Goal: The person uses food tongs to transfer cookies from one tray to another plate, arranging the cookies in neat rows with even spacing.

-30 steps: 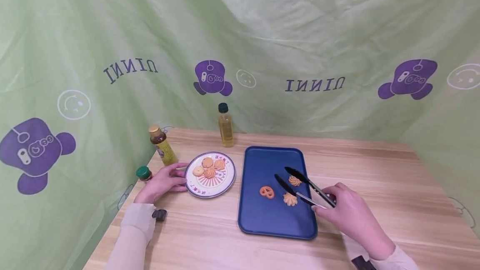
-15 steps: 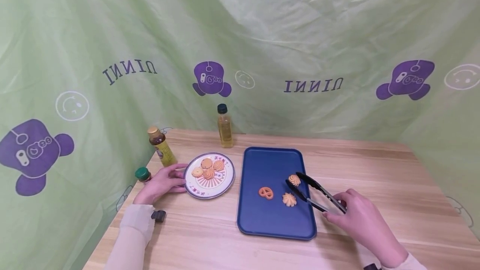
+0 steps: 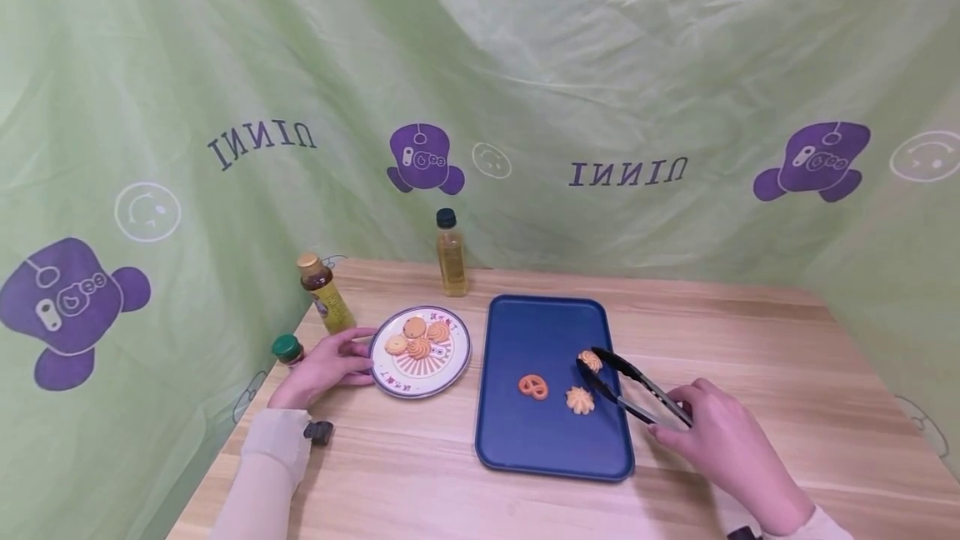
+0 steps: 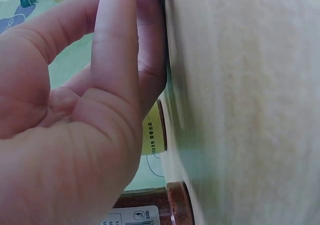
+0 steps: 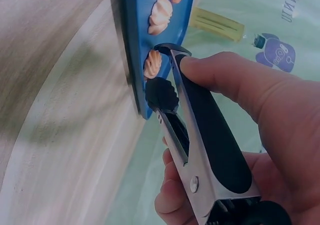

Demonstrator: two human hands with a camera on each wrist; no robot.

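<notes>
In my right hand (image 3: 723, 440) is a pair of black-tipped metal tongs (image 5: 190, 135). Their tips stand on either side of a swirl cookie (image 5: 153, 64) at the right edge of the blue tray (image 3: 517, 440); whether they squeeze it I cannot tell. A star-shaped cookie (image 3: 580, 401) and a pretzel cookie (image 3: 533, 387) also lie on the tray. To the left, fingers of my left hand (image 3: 326, 369) touch the near-left rim of a round plate (image 3: 438, 377) bearing several cookies (image 3: 418, 347). The left wrist view shows that hand's fingers slightly bent, fingertips cut off.
Behind the plate stands an oil bottle (image 3: 452, 261). A brown bottle with a yellow label (image 3: 330, 302) and a green-capped jar (image 3: 288, 348) are by the left table edge, close to the left hand. A green printed curtain (image 3: 525, 65) surrounds the wooden table (image 3: 720, 340).
The right hand has moved right and slightly toward me, bringing the tongs' tips from above the star-shaped cookie to either side of the swirl cookie, and closer together. The left hand stays at the plate.
</notes>
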